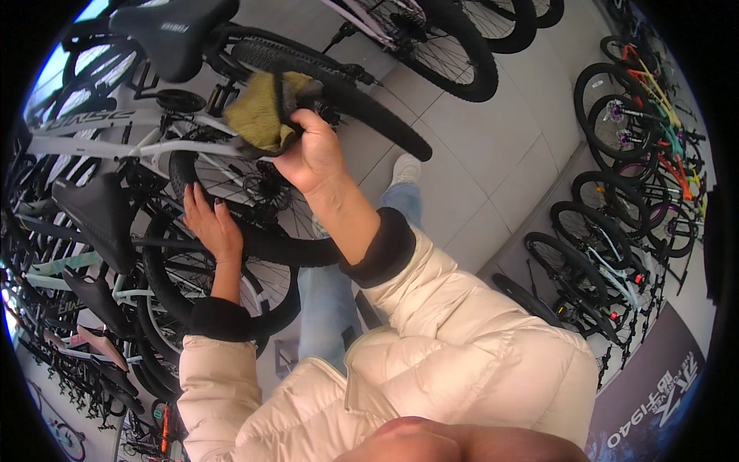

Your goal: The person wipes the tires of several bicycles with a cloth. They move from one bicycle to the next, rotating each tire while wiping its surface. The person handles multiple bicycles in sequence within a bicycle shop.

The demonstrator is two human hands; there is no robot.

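Right now my right hand (312,158) bunches a soft, light rag (262,112) against the frame (138,142); left hand (209,223) lies fingers spread on the tyre (262,242), probably steadying it.

An olive-green cloth (258,114), black tyres (362,100), a white bicycle frame (115,145), cream quilted sleeves (431,308) with black cuffs (385,248).

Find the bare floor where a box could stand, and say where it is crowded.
Bare tile floor lies right of the shoe, between the top wheel and the right row of bicycles. Crowded: the left, where the right hand holds a cloth and the left hand touches a tyre.
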